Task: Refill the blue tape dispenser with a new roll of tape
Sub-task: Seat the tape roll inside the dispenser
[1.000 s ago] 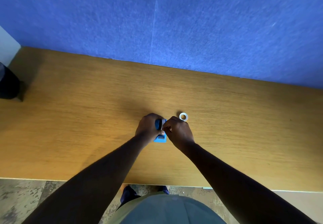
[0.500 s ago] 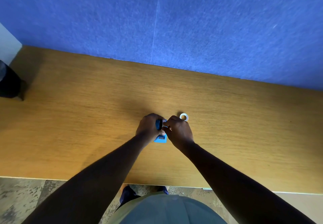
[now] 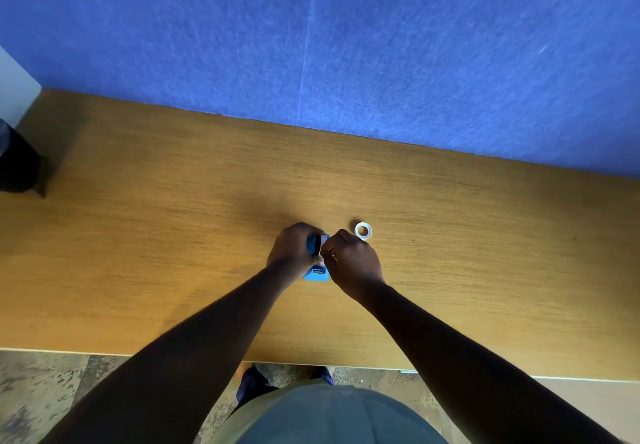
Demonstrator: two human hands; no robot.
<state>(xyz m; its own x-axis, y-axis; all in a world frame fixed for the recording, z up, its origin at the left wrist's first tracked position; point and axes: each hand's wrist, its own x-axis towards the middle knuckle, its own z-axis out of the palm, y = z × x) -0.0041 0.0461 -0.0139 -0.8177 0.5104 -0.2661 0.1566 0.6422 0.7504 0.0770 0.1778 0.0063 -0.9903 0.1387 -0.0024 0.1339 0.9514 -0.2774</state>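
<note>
The blue tape dispenser (image 3: 316,274) stands on the wooden desk (image 3: 173,236) in the middle, its near end showing between my wrists. My left hand (image 3: 292,249) wraps around its left side and top. My right hand (image 3: 353,260) has its fingers pinched at the dispenser's upper part, where a pale piece shows; what exactly they pinch is hidden. A small white tape ring (image 3: 363,230) lies flat on the desk just beyond my right hand, apart from it.
A blue felt partition (image 3: 381,45) rises along the desk's far edge. A dark object (image 3: 15,166) sits at the desk's far left. The desk's near edge runs below my forearms, with the floor and my shoes beneath.
Both hands stay on the dispenser with hardly any shift. The white ring has not moved.
</note>
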